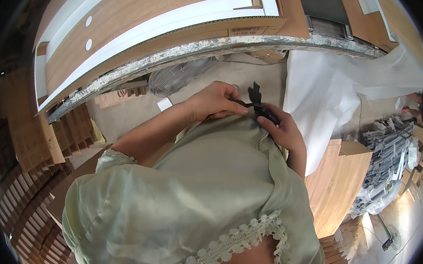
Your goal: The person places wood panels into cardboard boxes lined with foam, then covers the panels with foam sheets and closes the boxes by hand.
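Observation:
Both my hands are drawn together in front of my waist, over my pale green top. Between them is a black strip that looks like cloth or strap, with a short end standing up. My left hand pinches one part of it, thumb against fingers. On the other side, my right hand is closed round the darker, bunched part. Exactly what kind of thing it is cannot be made out.
Ahead, a worn metal-edged bench bears an open carton with a wood-grain panel and white foam edging. White foam sheeting hangs at right, above stacked wood-grain boards. Plastic-wrapped grey parts lie farther right, near another person. Below the bench lies a fan.

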The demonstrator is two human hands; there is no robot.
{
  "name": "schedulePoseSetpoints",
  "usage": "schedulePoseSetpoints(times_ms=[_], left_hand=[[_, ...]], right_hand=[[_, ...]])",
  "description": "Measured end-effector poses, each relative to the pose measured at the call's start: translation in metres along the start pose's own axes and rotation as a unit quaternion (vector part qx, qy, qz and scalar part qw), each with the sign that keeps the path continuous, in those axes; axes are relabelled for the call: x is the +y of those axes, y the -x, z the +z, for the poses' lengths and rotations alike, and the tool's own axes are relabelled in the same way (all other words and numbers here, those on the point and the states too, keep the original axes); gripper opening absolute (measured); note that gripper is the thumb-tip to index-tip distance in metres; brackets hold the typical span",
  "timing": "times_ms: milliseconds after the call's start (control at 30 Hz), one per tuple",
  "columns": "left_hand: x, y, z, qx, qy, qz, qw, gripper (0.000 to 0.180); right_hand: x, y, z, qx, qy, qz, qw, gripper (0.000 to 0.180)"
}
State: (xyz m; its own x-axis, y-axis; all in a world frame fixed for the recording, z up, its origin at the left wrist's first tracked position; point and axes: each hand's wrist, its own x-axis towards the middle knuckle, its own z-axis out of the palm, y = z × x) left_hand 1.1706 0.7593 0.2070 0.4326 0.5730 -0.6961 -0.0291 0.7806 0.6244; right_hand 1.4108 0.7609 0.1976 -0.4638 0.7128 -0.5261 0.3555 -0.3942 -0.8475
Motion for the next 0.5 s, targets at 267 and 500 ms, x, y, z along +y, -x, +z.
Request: schedulePoseSetpoints(times_ms=[267,500], left_hand=[[0.003,-0.001,0.006,-0.035,0.105,0.042,0.993,0.029],[-0.006,0.008,0.019,-0.021,0.18,0.116,0.977,0.026]], right_hand=[[-0.029,0.001,0.003,0.002,-0.094,-0.04,0.995,0.035],[-0.036,0.002,0.002,-0.014,-0.089,-0.084,0.992,0.032]])
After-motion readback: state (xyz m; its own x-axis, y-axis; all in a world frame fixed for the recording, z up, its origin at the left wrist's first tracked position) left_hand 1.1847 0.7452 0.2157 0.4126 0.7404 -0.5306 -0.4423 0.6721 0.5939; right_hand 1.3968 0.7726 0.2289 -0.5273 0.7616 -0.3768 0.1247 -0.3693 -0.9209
